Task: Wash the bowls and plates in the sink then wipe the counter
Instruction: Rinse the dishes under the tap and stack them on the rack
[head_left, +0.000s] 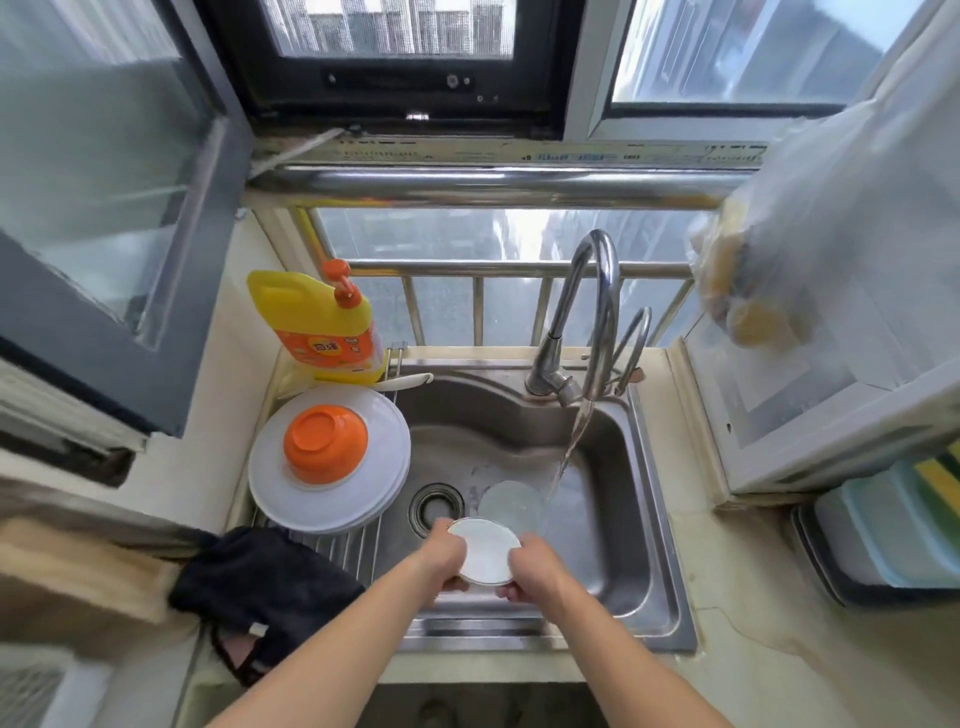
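Observation:
Over the steel sink (631, 525) I hold a small white bowl (485, 551), tilted so its inside faces me. My left hand (444, 564) grips its left rim and my right hand (532, 571) grips its right rim. Behind it, on the sink floor, lies a pale round dish (511, 501). Water runs from the curved tap (597, 312) and lands just right of that dish. On the rack at the sink's left, an orange bowl (325, 441) sits upside down on stacked white plates (382, 467).
A yellow detergent bottle (317, 325) with an orange pump stands behind the plates. A black cloth (260, 582) lies on the counter at the front left. The drain (435, 508) is left of centre. A tray with sponges (893, 530) sits on the right counter (727, 587).

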